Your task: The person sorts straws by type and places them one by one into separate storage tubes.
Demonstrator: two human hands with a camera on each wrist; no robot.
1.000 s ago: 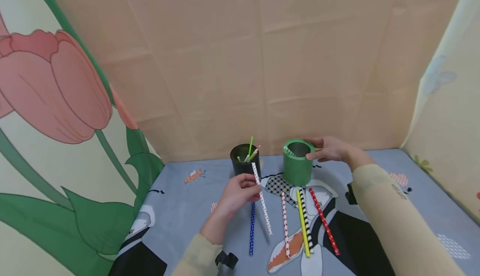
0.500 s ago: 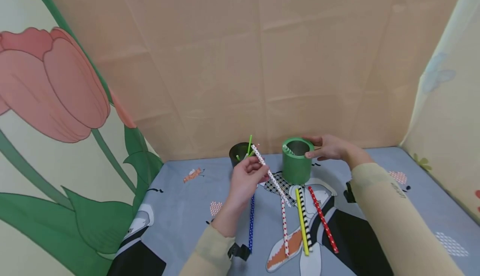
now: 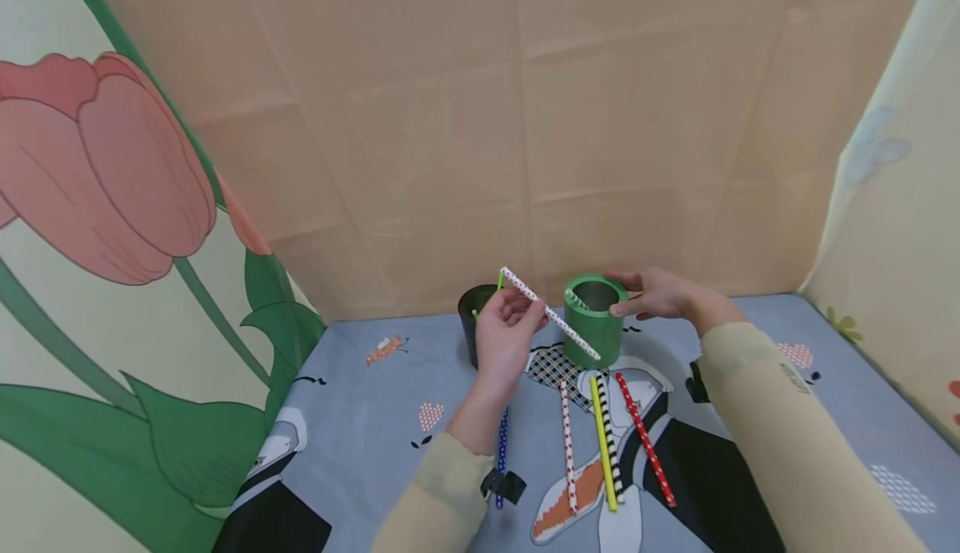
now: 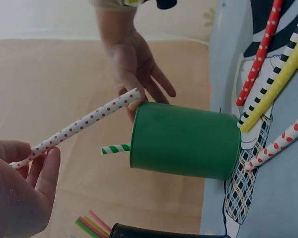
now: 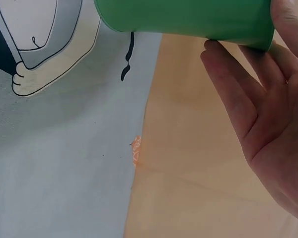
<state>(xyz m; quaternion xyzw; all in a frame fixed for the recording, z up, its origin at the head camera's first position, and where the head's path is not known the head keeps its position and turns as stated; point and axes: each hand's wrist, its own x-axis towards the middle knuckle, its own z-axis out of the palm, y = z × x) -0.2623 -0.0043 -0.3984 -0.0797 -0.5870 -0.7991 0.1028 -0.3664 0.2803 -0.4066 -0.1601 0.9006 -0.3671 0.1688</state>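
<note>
My left hand pinches a white straw with red dots near its upper end. The straw slants down to the right, and its lower end crosses in front of the green cup. That cup stands upright with a green-striped straw in it. My right hand rests against the cup's far right rim, thumb and straight fingers touching it. A black cup with green and pink straws stands left of the green one, partly hidden by my left hand.
Several loose straws lie on the printed grey cloth in front of the cups: blue dotted, white with red dots, yellow, black-and-white striped, red dotted. Cardboard walls close the back and sides.
My left hand has lifted the red-dotted white straw off the cloth and carried it up and right, towards the green cup. The right hand stays on that cup.
</note>
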